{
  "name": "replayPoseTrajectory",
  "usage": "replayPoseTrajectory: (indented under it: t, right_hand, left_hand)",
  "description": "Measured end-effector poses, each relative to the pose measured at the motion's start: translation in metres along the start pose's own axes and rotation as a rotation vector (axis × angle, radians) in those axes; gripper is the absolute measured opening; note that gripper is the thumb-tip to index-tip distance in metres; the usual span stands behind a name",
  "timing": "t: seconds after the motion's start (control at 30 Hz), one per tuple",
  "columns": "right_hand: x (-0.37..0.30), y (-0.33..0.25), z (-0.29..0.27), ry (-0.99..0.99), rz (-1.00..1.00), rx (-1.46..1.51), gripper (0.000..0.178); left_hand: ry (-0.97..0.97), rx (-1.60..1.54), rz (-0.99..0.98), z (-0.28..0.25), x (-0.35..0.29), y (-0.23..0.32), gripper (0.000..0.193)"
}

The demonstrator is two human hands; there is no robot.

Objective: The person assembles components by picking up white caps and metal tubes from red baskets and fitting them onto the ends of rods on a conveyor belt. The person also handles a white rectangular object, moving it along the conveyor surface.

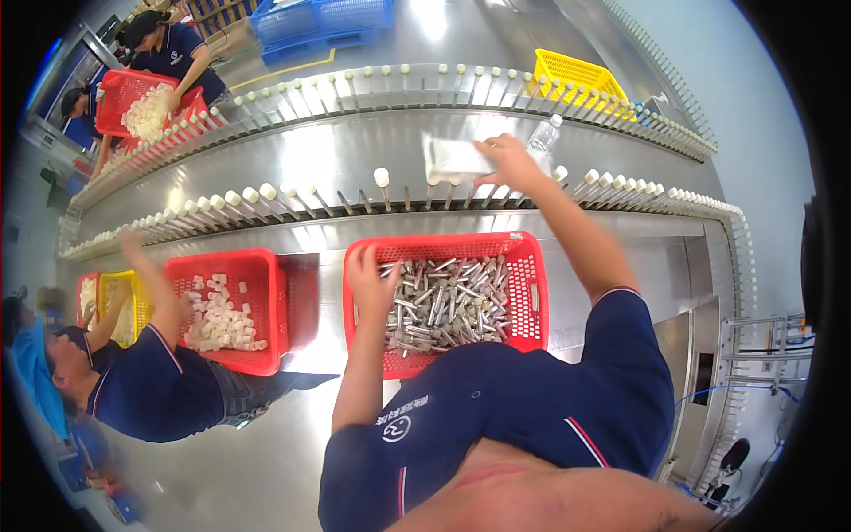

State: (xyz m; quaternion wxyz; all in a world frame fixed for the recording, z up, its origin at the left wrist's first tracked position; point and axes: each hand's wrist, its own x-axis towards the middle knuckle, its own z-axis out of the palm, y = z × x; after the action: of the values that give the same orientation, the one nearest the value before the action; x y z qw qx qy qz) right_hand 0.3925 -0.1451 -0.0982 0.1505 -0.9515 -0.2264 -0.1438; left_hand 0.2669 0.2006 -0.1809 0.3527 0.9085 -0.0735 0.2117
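My right hand is stretched out over the metal conveyor. It grips the right end of a white, flat, block-like packet, blurred by motion; its kind is not clear. Just beyond that hand stands a clear plastic bottle with a white cap. My left hand is over the left side of a red basket, its thumb apart from the fingers and nothing visible in it. Inside the basket lies a heap of short metal rods with pale ends.
Rows of upright pins, many with white caps, run along the conveyor's edges. On the left, a co-worker reaches over a red basket of white caps. Another person handles white pieces at the far left. A yellow basket stands beyond.
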Motion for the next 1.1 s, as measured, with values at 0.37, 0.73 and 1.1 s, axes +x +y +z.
replayPoseTrajectory:
  t: [0.37, 0.73, 1.1]
  right_hand:
    - [0.001, -0.031, 0.013, -0.049, 0.018, 0.017, 0.069]
    - [-0.355, -0.080, 0.096, -0.177, 0.809, -0.165, 0.086]
    - [-0.344, -0.090, 0.115, -0.041, 1.298, 0.402, 0.044]
  left_hand:
    - [-0.788, 0.255, 0.600, 0.105, 0.203, 0.110, 0.101]
    - [-0.539, 0.103, 0.798, 0.033, 0.213, 0.132, 0.076]
    - [-0.781, 0.353, 0.636, 0.068, 0.224, 0.121, 0.087]
